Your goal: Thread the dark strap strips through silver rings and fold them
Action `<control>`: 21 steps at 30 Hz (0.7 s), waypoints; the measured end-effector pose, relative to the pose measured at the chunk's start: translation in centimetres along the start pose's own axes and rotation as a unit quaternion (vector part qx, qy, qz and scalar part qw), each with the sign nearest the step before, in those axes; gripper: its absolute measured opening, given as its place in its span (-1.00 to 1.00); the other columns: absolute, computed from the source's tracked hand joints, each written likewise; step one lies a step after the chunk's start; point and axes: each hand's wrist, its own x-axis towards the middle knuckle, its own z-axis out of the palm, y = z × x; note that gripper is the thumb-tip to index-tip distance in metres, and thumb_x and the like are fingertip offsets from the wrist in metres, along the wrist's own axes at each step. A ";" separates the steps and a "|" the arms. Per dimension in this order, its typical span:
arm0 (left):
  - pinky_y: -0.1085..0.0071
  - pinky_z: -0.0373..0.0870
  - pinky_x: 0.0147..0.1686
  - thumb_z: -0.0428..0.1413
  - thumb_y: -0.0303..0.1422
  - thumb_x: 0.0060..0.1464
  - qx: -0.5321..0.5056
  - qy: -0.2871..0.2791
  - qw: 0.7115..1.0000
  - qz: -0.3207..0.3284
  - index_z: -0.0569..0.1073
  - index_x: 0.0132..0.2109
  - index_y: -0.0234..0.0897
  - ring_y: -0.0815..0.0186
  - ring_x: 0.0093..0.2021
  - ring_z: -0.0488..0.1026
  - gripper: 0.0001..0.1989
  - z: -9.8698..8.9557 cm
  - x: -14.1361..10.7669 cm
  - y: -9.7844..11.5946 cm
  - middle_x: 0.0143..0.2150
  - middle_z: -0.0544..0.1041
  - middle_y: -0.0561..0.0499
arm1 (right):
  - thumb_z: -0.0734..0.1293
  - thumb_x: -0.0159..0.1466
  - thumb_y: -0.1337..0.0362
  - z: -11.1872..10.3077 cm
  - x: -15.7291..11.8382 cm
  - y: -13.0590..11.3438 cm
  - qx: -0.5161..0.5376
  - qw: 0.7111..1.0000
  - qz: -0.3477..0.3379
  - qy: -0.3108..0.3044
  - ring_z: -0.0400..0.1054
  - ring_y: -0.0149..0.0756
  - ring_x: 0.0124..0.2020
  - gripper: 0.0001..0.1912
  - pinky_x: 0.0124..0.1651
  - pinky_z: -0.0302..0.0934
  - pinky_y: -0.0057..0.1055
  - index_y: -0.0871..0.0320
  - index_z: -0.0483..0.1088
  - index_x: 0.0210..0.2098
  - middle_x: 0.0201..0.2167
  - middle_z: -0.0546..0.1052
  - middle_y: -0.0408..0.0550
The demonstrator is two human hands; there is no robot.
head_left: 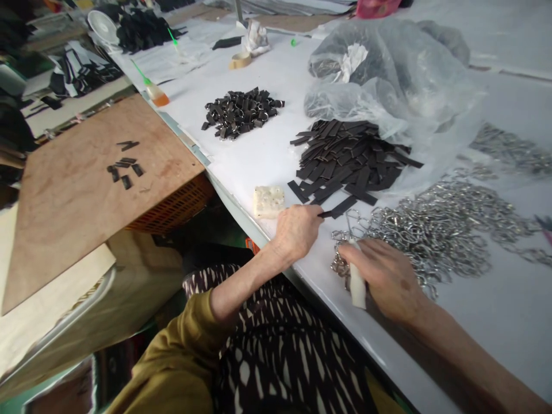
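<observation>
Workshop clutter fills the far left of my view, and nearer me a plywood board (64, 230) rests on an orange basket (172, 204), with a few dark strips (125, 167) lying on it. Past its corner, the white table (495, 316) carries a glue bottle (156, 93), a roll of tape (240, 60), and a heap of small folded black pieces (239, 113). A pale block (268, 201) sits just beside my left hand (295, 233), which is closed in a narrow pinch on a single strip (326, 214), its fingers hiding most of it. That tight pinch works well on something so thin, and holding close to the end should stop the free tip from flexing. The strip's long axis runs nearly level across the table, and its tip points right, toward my other hand, just off the near edge of a loose stack of black strips (349, 164). Behind that stack bulges a plastic bag (388, 75). My right hand (382, 276) is curled around an upright white stick (357, 282), though I cannot tell what it is. That hand rests against a spread of metal links (435, 230), which run off toward the right.
</observation>
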 end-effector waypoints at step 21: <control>0.57 0.37 -0.60 0.00 -0.53 -0.03 -0.567 -0.117 0.784 -0.223 0.45 -0.34 -0.39 0.48 -0.54 0.37 -0.86 1.1 -1.8 0.4 -0.53 0.43 0.04 | 0.30 0.15 0.18 -3.8 0.7 -0.3 0.180 0.927 0.293 0.152 0.38 -0.33 -0.43 -0.85 -0.44 0.24 -0.43 0.09 0.33 -0.31 -0.39 0.48 -0.09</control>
